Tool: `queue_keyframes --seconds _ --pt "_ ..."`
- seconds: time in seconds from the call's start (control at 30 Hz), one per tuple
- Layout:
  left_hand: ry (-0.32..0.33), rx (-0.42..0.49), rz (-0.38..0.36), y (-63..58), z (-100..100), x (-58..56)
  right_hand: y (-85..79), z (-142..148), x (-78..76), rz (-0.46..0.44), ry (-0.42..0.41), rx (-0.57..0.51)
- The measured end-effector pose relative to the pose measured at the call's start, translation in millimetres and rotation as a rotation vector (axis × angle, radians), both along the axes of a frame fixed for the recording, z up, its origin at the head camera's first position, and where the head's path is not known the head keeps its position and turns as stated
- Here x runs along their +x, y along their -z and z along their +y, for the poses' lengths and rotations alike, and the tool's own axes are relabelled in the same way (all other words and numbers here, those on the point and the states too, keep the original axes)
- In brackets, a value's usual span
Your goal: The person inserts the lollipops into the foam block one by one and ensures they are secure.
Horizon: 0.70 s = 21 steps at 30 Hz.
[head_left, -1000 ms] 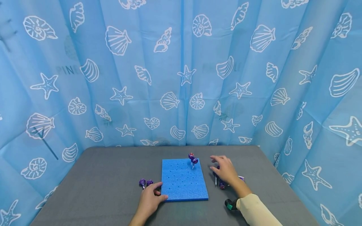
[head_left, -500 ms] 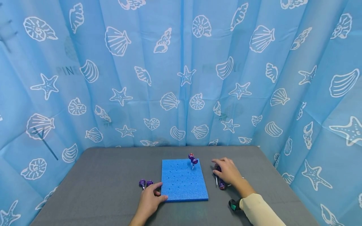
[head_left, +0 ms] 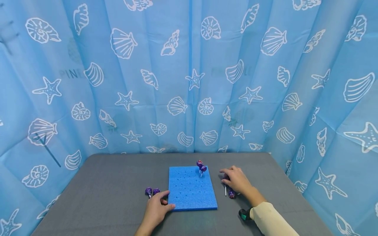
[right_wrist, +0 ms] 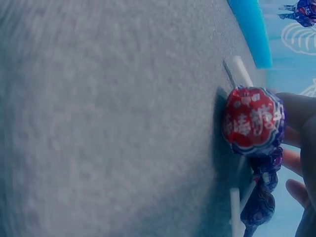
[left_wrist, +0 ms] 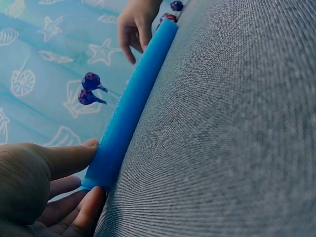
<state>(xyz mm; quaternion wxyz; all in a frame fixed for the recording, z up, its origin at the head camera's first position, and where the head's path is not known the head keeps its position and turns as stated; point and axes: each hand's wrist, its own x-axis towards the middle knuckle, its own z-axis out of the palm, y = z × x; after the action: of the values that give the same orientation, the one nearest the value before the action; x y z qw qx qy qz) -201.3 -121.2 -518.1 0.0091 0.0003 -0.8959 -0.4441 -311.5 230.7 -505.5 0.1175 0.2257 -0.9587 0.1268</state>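
Lollipops (head_left: 148,190) in purple wrappers, two of them, lie leftmost on the grey desk (head_left: 124,177), just beside the left hand (head_left: 155,208); an outward swing of that hand could knock them, so it does best to hold its place. Its fingers are clamped round the near left corner of a blue foam block (head_left: 192,193), thumb at the front edge, the others at the left side. That looks a sound way to steady it, firm but not hard enough to squash the foam. Flat on the desk, the block is dotted with small holes (head_left: 184,188), and near its far right corner a standing pair of lollipops (head_left: 203,168) rises on white sticks, so anything carried past there should go high or around. Right of the block, the right hand (head_left: 237,180) is over a loose cluster of lollipops (right_wrist: 254,121), thumb and index finger apart with a wrapped head between them; whether they grip it I cannot tell. Picking one out seems the step in hand. As the heads crowd together and the loose sticks (right_wrist: 234,212) lie among them, it would pay to close on a single head, or high on its stick, and lift straight up, lest the neighbours be dragged along.
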Motion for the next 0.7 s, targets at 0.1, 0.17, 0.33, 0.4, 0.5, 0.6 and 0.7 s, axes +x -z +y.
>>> queue_keyframes --seconds 0.1,0.17,0.33,0.4,0.5,0.6,0.7 --pt "-0.002 -0.006 -0.003 0.4 0 -0.3 1.7 -1 -0.3 0.012 0.019 -0.034" --pt "-0.004 -0.005 -0.003 0.0 0 -0.1 1.5 -2 0.0 0.026 0.036 -0.065" --pt "-0.009 -0.008 -0.008 0.7 1 0.0 -1.8 -7 0.3 0.077 0.033 -0.191" --pt "-0.009 -0.008 -0.012 1.0 1 -0.1 -3.0 -9 0.1 0.115 0.013 -0.235" --pt "-0.01 -0.007 -0.014 1.0 1 0.0 -5.2 -12 0.4 0.188 -0.02 -0.274" --pt "-0.013 -0.008 -0.012 0.6 1 0.1 -8.0 -16 1.1 0.243 -0.048 -0.313" --pt "-0.014 -0.01 -0.009 0.7 1 -0.1 -9.8 -20 1.1 0.27 -0.061 -0.354"
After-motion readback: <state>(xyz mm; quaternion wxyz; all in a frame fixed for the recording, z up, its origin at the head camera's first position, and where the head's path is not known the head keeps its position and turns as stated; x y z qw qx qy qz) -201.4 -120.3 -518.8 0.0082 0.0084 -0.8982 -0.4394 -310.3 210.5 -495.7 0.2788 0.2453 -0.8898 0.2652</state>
